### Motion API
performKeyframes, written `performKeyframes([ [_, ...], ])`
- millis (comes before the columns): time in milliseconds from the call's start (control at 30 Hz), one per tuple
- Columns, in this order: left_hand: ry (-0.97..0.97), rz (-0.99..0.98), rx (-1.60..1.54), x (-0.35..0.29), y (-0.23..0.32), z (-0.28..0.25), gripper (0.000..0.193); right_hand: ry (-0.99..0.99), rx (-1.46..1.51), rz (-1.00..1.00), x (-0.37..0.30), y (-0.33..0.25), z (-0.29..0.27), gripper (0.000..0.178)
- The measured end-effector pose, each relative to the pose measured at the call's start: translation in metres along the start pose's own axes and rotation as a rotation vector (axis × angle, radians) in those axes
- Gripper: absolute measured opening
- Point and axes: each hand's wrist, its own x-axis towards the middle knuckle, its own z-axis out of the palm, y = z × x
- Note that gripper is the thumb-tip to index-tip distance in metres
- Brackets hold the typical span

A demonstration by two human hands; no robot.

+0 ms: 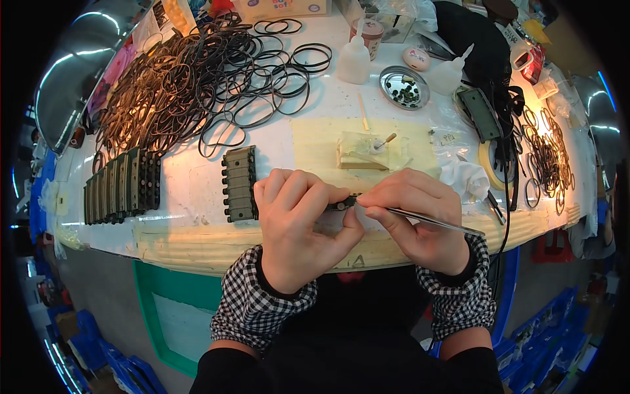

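While both forearms enter from the lower edge in checked cuffs, the two hands meet above the front edge of the table (197, 246). The left hand (298, 220) is closed in a pinch: its index finger reaches right over the top of a small dark part (340, 205), its thumb extends toward the part from below, and the remaining fingers are curled. The part sits between the two hands, at the left fingertips.

The right hand (420, 217) faces it, knuckles raised, thumb and forefinger together at the part's right end; whether they touch it cannot be told. This hand grips a slim metal tool (436, 222), which slopes down to the right across the fingers, its far end projecting past the palm. The tool's left end is hidden by the fingertips.

An olive strip (241, 184) lies just left of the left hand, with a row of strips (121, 187) farther left. Beyond the hands stands a block (363, 157); behind it lies a round dish (405, 87) holding small dark pieces.
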Motion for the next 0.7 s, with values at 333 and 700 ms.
performKeyframes([
  [333,0.071,0.086,0.029,0.002,0.002,-0.003,0.025,0.029,0.000,0.015,-0.003,-0.004,-0.002,0.015],
  [700,0.155,0.068,-0.013,-0.003,0.002,-0.007,0.029,0.129,-0.004,0.009,-0.006,-0.014,-0.010,0.023],
])
